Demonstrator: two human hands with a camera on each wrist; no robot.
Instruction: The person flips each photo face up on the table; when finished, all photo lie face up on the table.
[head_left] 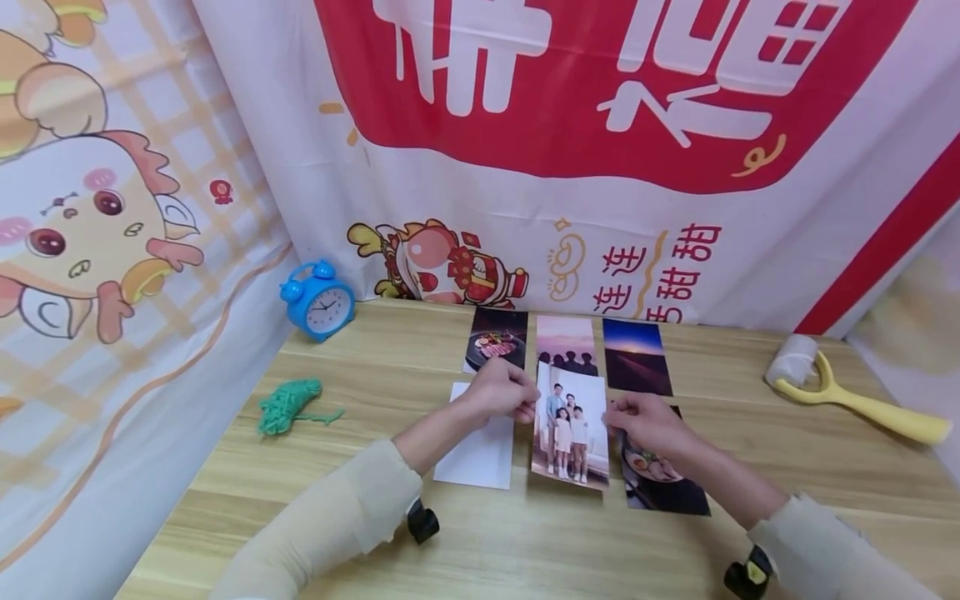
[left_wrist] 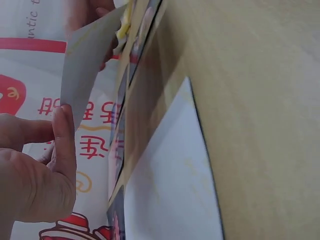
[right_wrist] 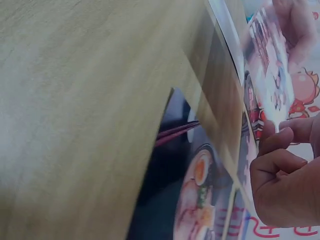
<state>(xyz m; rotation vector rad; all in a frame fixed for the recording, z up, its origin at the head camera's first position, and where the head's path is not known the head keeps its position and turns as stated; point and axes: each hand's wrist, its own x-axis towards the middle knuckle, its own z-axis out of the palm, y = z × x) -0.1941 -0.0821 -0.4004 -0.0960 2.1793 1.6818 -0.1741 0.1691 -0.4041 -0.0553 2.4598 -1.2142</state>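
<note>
A family photo [head_left: 572, 429] is held above the table between both hands, its picture side facing the head camera. My left hand [head_left: 501, 390] pinches its left edge, and my right hand [head_left: 647, 423] pinches its right edge. In the left wrist view the photo's pale back [left_wrist: 85, 62] shows. Flat on the table beneath my left forearm lies a white card [head_left: 474, 457], face down. Under my right hand lies a ramen photo [head_left: 667, 492], partly covered. Behind, in a row, are a steak-plate photo [head_left: 497, 337], a pink-sky silhouette photo [head_left: 567, 342] and a dusk-road photo [head_left: 636, 357].
A blue alarm clock [head_left: 321, 304] stands at the back left, with a bundle of green yarn [head_left: 291, 406] in front of it. At the right lies a yellow-handled lint roller [head_left: 855, 398]. Printed cloth [head_left: 465, 200] hangs along the table's back edge.
</note>
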